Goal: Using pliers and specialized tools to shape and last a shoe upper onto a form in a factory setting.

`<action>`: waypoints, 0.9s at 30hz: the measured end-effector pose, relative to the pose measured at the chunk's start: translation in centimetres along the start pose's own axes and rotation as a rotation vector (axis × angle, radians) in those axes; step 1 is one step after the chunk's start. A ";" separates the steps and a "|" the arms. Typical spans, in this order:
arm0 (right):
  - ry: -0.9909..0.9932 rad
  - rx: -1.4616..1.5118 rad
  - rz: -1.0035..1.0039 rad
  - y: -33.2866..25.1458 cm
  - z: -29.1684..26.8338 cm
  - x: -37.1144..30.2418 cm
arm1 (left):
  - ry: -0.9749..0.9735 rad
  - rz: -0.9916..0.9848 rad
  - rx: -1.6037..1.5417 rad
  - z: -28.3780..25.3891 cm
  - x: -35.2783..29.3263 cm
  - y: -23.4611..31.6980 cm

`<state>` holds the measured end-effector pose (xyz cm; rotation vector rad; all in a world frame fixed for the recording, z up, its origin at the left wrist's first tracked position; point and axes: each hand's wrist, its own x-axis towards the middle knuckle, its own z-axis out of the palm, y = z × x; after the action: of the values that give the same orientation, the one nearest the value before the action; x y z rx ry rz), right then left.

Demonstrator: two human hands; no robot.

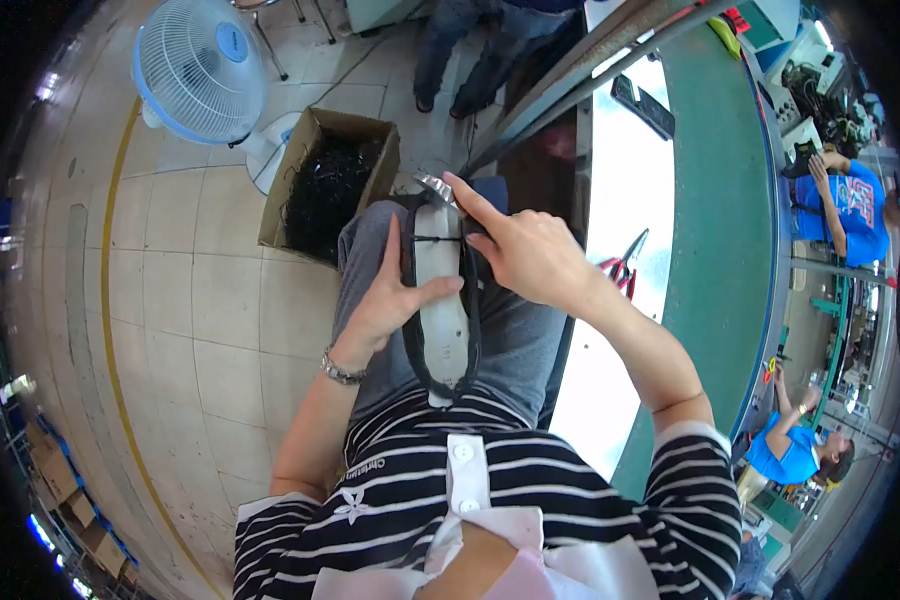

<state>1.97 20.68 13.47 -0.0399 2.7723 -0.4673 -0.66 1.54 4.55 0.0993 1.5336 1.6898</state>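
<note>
Across my lap lies a shoe last (438, 265), pale grey, bottom side up, with a black shoe upper (411, 340) wrapped around its edge. A thin black strip (436, 239) crosses the last near its far end. My left hand (395, 295) grips the near-left side, its thumb pressed on the last's bottom. At the far end my right hand (530, 250) is closed on the upper's right edge, the index finger reaching to a shiny metal piece (438, 187). What that piece is, I cannot make out. Its other fingers are curled and partly hidden.
Left of my knees stands a cardboard box (270, 215) of black scraps, beside a white-and-blue fan (200, 70). At right, a bench with a pale strip and a green belt (720, 250) holds red-handled pliers (625, 265) and a phone (643, 107). Other people work beyond; one stands ahead.
</note>
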 end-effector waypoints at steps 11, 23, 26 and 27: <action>0.150 0.040 -0.001 0.2 1.3 -1.1 | -0.104 -0.143 -0.156 0.3 -0.8 0.5; 0.353 0.988 0.169 -0.7 4.2 -10.9 | -0.169 0.024 -0.125 1.5 -3.7 1.1; 0.316 1.100 0.258 -0.6 5.3 -11.3 | -0.292 0.267 0.026 1.6 -3.6 -0.8; 0.380 0.953 0.193 -0.5 6.0 -11.0 | -0.320 0.273 -0.008 1.8 -3.4 -1.5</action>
<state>14.35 19.21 11.73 0.5762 2.5328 -1.8118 3.34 0.77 5.30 0.5700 1.3158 1.7873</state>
